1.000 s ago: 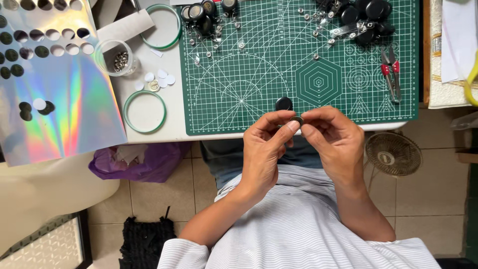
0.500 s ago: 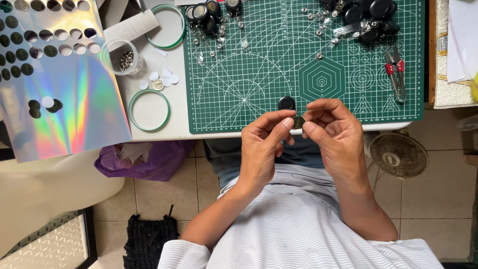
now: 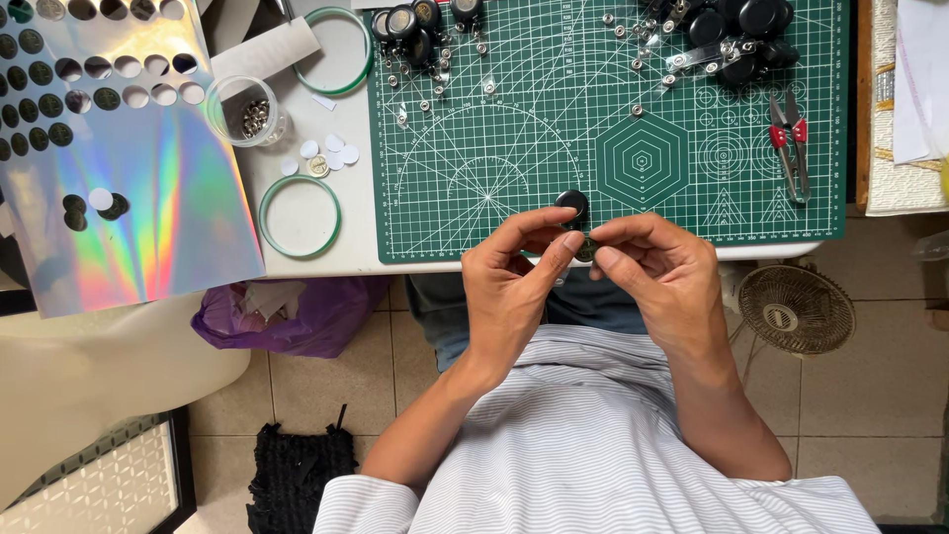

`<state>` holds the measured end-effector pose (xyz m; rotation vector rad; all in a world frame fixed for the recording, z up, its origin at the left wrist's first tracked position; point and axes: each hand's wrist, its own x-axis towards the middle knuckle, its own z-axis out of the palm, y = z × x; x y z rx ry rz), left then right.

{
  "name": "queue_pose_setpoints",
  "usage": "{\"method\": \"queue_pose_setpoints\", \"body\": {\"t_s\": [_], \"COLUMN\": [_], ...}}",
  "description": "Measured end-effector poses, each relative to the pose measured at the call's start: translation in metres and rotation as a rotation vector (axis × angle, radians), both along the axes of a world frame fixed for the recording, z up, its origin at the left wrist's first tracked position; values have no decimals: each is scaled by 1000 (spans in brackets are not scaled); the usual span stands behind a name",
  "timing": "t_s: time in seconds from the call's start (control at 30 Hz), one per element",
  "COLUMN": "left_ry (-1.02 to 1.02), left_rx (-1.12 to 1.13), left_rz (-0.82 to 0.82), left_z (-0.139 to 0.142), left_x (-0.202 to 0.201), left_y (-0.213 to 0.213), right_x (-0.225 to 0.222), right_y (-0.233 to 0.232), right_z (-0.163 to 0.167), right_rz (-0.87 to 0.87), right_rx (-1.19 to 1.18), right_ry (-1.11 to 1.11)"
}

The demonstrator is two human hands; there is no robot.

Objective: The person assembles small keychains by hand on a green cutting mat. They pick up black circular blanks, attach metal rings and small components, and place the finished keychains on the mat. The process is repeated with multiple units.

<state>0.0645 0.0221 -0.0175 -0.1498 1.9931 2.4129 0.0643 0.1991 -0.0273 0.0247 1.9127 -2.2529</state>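
I find both hands raised just off the near edge of the bench (image 3: 297,265), fingertips meeting over a small round disc (image 3: 586,249). The left hand (image 3: 514,287) has its thumb and forefinger pressed together on the disc's left side; the right hand (image 3: 657,272) pinches the same disc from the right, so the piece is held between the two grips, in the air and clear of the green mat (image 3: 514,148). A black round part (image 3: 572,204) lies on the mat just beyond the fingertips; whether a finger touches it I cannot tell. Against the view of a second ago, the hands have barely shifted: they stay closed on the same piece at the same spot, with only slight reworking of the fingers. I judge the fitting or pressing of this small piece to be ongoing, not finished. More black parts (image 3: 736,35) and small metal studs sit at the far side of the mat, red snips (image 3: 788,146) to the right. Left of the mat are two green rings (image 3: 265,203), a clear cup (image 3: 242,111) of studs, and a holographic sheet (image 3: 129,188) punched with round holes.
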Motion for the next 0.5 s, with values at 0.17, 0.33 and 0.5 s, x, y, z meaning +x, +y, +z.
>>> {"method": "queue_pose_setpoints", "body": {"t_s": [0.17,0.33,0.5], "left_ry": [11,1,-56], "left_rx": [-111,32,-34], "left_rz": [-8,-89,-89], "left_z": [8,8,5], "left_x": [-3,-1,-2], "left_y": [-3,1,4], "right_x": [-2,-3,-3], "right_y": [-2,-2,0], "right_z": [0,-2,-2], "right_rz": [15,-57,-37], "right_rx": [-17,-65,-9], "right_ry": [5,38,42]}}
